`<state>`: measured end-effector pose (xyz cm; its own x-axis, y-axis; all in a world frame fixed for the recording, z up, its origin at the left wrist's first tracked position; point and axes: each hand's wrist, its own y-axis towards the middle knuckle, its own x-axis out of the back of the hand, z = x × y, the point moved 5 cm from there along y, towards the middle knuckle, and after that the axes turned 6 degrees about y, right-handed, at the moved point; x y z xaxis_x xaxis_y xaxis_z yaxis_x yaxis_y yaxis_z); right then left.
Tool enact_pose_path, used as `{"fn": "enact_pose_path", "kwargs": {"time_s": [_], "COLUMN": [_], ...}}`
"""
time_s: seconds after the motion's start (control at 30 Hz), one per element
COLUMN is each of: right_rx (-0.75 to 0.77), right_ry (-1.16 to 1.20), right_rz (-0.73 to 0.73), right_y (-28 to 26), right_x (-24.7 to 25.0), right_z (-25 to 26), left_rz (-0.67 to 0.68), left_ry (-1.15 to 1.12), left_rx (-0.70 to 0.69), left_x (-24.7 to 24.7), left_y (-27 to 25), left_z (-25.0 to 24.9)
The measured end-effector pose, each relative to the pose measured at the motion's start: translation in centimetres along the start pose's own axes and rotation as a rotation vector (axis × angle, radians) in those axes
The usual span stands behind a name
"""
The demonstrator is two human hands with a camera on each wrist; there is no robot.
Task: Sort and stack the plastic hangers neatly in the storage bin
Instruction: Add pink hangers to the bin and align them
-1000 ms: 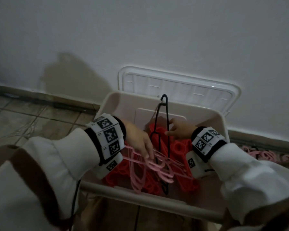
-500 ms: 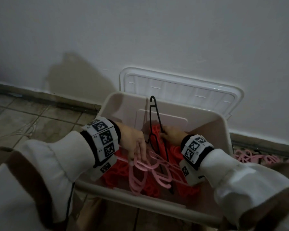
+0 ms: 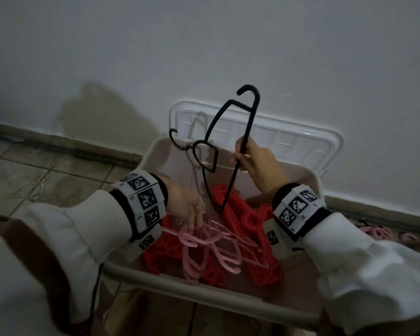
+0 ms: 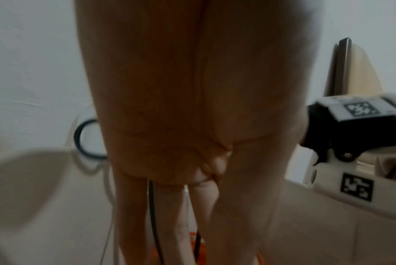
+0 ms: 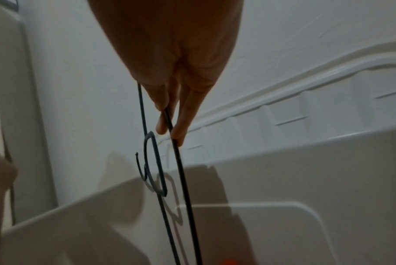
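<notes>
Lifted since a second ago: right hand (image 3: 255, 161) pinches the black hangers (image 3: 230, 151) above the bin's (image 3: 204, 287) far edge.
Left hand (image 3: 187, 207) fingers curl into pink hangers (image 3: 211, 248) on the red pile (image 3: 230, 207). Thin, light, snaggy stuff, so grip the long bar. Right-wrist view alone shows two fingertips (image 5: 177, 132) clamping one rod.
</notes>
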<state>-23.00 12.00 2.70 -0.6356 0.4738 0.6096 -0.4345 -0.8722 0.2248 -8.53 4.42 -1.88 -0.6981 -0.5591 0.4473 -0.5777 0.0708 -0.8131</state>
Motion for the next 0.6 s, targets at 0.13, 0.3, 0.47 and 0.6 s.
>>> {"fn": "enact_pose_path", "kwargs": {"time_s": [0.13, 0.3, 0.47, 0.6], "right_rx": [-0.004, -0.079, -0.244, -0.401], "right_ry": [0.138, 0.508, 0.939, 0.984], "right_rz": [-0.163, -0.293, -0.211, -0.158], "right_y": [0.0, -0.4, -1.5, -2.7], "right_x": [2.4, 4.9, 3.3, 0.6], "right_z": [0.7, 0.7, -1.0, -2.4], "left_rz": [-0.066, -0.472, -0.977, -0.848], "left_ry": [-0.062, 0.034, -0.342, -0.703], "left_rx": [0.004, 0.107, 0.113, -0.141], "left_x": [0.4, 3.7, 7.5, 6.9], "left_y": [-0.2, -1.3, -2.3, -1.0], "left_z": [-0.1, 1.4, 3.9, 2.2]}}
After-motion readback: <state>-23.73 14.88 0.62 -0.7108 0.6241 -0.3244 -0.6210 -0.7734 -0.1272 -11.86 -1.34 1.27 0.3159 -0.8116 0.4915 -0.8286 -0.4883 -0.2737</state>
